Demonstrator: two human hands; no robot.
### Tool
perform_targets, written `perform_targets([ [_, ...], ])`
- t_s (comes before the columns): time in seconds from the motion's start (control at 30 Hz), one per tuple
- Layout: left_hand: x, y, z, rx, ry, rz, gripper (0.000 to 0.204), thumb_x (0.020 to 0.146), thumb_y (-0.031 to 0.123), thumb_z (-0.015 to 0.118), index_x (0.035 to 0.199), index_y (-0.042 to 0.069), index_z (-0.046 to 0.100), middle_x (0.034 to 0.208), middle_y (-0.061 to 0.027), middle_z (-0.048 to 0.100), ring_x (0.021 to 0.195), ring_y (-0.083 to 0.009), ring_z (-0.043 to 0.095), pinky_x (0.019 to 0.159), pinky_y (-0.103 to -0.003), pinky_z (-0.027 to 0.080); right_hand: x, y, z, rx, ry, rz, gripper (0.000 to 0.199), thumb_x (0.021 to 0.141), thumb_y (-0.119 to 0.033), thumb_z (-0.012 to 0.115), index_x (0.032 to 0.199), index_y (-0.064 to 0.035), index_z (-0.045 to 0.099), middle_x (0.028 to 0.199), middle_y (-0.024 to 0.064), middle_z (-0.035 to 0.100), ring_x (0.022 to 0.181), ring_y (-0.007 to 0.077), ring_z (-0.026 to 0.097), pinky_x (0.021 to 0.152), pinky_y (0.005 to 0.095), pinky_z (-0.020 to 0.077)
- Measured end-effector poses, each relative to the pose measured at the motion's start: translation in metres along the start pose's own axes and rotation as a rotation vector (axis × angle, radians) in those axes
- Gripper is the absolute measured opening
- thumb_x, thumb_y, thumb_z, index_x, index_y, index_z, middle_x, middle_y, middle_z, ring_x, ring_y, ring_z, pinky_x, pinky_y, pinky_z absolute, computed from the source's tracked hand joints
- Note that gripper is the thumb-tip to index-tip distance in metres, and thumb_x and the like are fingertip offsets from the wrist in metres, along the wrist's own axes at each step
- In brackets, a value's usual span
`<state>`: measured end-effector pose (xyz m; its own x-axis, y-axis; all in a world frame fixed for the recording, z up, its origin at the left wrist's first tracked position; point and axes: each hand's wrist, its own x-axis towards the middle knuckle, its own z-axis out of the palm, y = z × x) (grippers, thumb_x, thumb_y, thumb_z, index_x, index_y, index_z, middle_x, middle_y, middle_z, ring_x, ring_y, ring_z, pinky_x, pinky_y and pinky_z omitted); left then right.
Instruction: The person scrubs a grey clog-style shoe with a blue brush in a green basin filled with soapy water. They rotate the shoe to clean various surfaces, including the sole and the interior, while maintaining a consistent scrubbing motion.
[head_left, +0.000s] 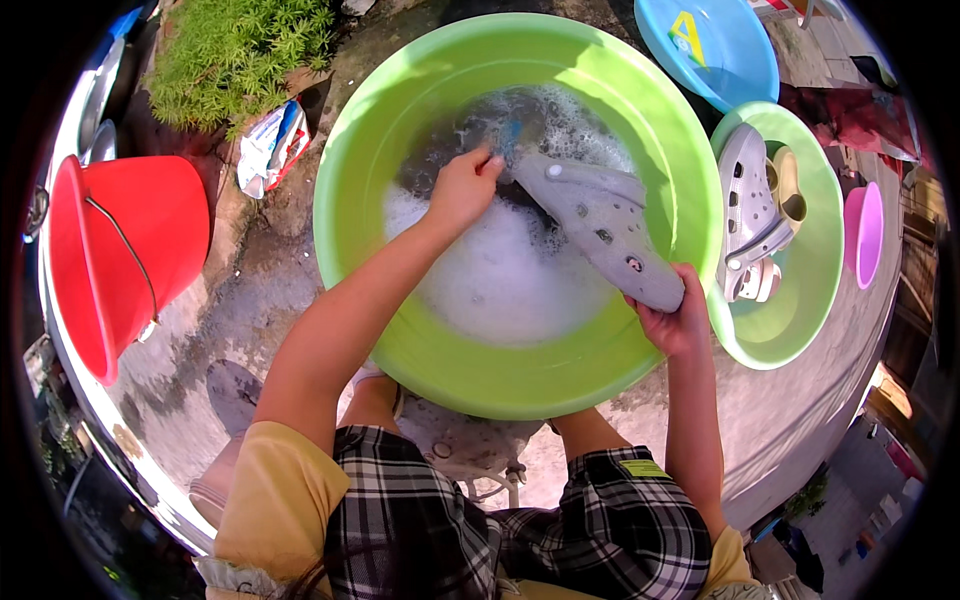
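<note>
A wet grey clog (605,235) with round holes slants over a large green basin (370,110). My right hand (675,315) grips its toe end by the basin's right inner wall. My left hand (465,185) is closed near the heel end. Its fingers pinch what looks like a small brush (512,130), blurred, with a blue part close to the clog's heel. White suds (500,285) and dark, soapy water lie in the basin, hiding its bottom.
At the right, a smaller green basin (815,310) holds another grey clog (745,185) and an olive shoe (790,190). A blue basin (735,50) stands beyond it, and a pink basin (865,235) farther right. A red bucket (160,235) is at the left, near a plant (240,60).
</note>
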<state>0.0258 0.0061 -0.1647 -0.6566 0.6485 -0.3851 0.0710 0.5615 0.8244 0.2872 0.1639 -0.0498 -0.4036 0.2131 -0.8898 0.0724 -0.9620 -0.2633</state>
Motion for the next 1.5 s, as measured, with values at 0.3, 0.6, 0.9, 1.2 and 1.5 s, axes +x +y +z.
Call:
perform_targets([
  [0.3,-0.007,0.025,-0.011,0.262,0.063,0.015,0.041,0.091,0.026,0.047,0.131,0.017,0.047,0.071,-0.0176,0.063,0.065,-0.037,0.06,0.058,-0.045,0.047,0.017,0.031,-0.007,0.472,-0.053,0.228,0.054,0.086,-0.032,0.054,0.132,-0.0074,0.039,0.131,0.0353,0.027,0.08,0.0262,0.058,0.066,0.0251,0.0574],
  [0.6,-0.021,0.064,0.003,0.305,-0.037,0.18,0.041,0.092,0.029,0.046,0.132,0.019,0.046,0.074,-0.0192,0.062,0.065,-0.0358,0.06,0.06,-0.044,0.047,0.021,0.023,-0.008,0.622,-0.073,0.288,0.048,0.087,-0.025,0.052,0.131,-0.0086,0.04,0.135,0.0317,0.023,0.08,0.0259,0.057,0.066,0.025,0.057],
  [0.9,-0.06,0.075,0.027,0.289,-0.094,0.44,0.043,0.092,0.028,0.044,0.133,0.017,0.043,0.07,-0.0174,0.062,0.062,-0.0356,0.059,0.055,-0.045,0.046,0.024,0.024,-0.016,0.678,-0.055,0.254,0.051,0.086,-0.022,0.054,0.133,-0.0091,0.038,0.136,0.0296,0.022,0.08,0.0257,0.057,0.064,0.0262,0.0577],
  [1.2,-0.069,0.079,0.03,0.301,-0.115,0.541,0.044,0.091,0.029,0.048,0.133,0.018,0.044,0.065,-0.0171,0.06,0.058,-0.0328,0.059,0.052,-0.044,0.045,0.023,0.023,-0.013,0.691,-0.066,0.265,0.046,0.089,-0.018,0.049,0.132,-0.009,0.039,0.135,0.0294,0.024,0.081,0.0266,0.057,0.064,0.027,0.0579],
  [1.5,-0.067,0.083,0.044,0.267,-0.09,0.601,0.043,0.091,0.029,0.048,0.133,0.019,0.043,0.067,-0.0153,0.061,0.057,-0.0335,0.059,0.049,-0.043,0.044,0.024,0.021,-0.009,0.773,-0.083,0.31,0.047,0.087,-0.016,0.05,0.132,-0.0094,0.041,0.135,0.029,0.024,0.079,0.0268,0.057,0.065,0.0276,0.0579],
])
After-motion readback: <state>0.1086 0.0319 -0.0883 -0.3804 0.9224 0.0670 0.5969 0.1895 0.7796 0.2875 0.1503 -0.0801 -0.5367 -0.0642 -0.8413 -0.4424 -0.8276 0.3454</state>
